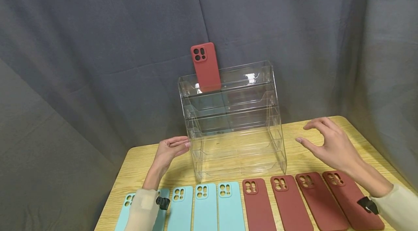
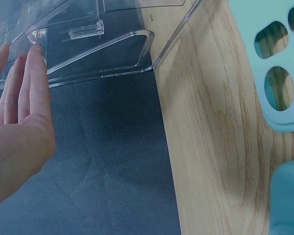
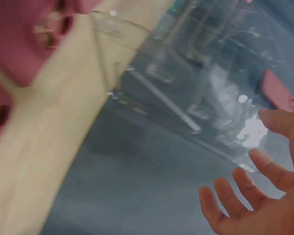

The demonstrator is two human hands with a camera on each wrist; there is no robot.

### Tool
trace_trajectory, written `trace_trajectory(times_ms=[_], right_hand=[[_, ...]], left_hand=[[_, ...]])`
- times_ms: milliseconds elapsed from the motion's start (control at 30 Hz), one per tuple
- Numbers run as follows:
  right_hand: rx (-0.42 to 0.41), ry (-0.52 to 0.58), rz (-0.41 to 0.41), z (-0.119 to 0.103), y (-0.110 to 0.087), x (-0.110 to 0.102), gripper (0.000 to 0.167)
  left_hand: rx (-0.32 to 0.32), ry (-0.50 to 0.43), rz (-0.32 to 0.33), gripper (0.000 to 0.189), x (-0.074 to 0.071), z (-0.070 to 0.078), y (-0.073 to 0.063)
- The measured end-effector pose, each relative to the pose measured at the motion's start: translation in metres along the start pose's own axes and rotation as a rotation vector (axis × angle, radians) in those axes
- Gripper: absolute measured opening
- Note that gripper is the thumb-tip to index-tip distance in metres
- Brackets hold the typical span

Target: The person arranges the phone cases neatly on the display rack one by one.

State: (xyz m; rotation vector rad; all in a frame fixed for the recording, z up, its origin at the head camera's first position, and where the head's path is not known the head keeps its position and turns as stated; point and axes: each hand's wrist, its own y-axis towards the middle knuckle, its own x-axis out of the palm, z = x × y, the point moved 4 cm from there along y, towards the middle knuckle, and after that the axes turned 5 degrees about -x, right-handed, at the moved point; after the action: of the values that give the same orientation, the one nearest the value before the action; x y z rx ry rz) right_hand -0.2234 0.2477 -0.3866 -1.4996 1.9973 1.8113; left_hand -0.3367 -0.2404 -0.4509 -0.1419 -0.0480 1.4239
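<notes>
A clear acrylic tiered rack (image 1: 235,155) stands on the table, a red phone case (image 1: 209,67) upright in its top tier at the left. Beside the rack's left side is my left hand (image 1: 168,153), its fingers fairly straight and fingertips right at the edge. The left wrist view shows those fingers (image 2: 37,88) extended along the clear plastic, holding nothing. My right hand (image 1: 331,144) hovers to the right of the rack, apart from it, thumb and fingers spread with nothing between them. The right wrist view shows the spread fingers (image 3: 255,191) near the blurred rack.
Several turquoise phone cases (image 1: 205,205) lie in a row along the front left of the wooden table (image 1: 148,158). Several dark red phone cases (image 1: 259,205) continue the row to the right. A grey curtain (image 1: 114,42) hangs behind the table and on both sides.
</notes>
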Motion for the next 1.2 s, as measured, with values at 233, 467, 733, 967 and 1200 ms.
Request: trace_trajectory(times_ms=[233, 467, 733, 967, 1200], right_hand=[[-0.002, -0.06, -0.072, 0.027, -0.036, 0.003, 0.039], [0.069, -0.077, -0.234, 0.045, -0.07, 0.008, 0.039], [0.095, -0.11, -0.373, 0.064, -0.104, 0.018, 0.041], [0.088, -0.132, -0.419, 0.073, -0.122, 0.02, 0.042], [0.101, -0.122, -0.489, 0.077, -0.13, 0.022, 0.039]], left_hand=[[-0.002, 0.011, 0.007, 0.048, 0.0, 0.0, -0.001], [-0.013, 0.009, 0.021, 0.047, 0.001, -0.001, 0.0], [-0.007, -0.002, 0.013, 0.047, 0.001, -0.002, 0.001], [-0.005, -0.005, 0.012, 0.047, 0.001, -0.003, 0.0], [0.0, -0.011, 0.018, 0.047, 0.001, -0.003, 0.0]])
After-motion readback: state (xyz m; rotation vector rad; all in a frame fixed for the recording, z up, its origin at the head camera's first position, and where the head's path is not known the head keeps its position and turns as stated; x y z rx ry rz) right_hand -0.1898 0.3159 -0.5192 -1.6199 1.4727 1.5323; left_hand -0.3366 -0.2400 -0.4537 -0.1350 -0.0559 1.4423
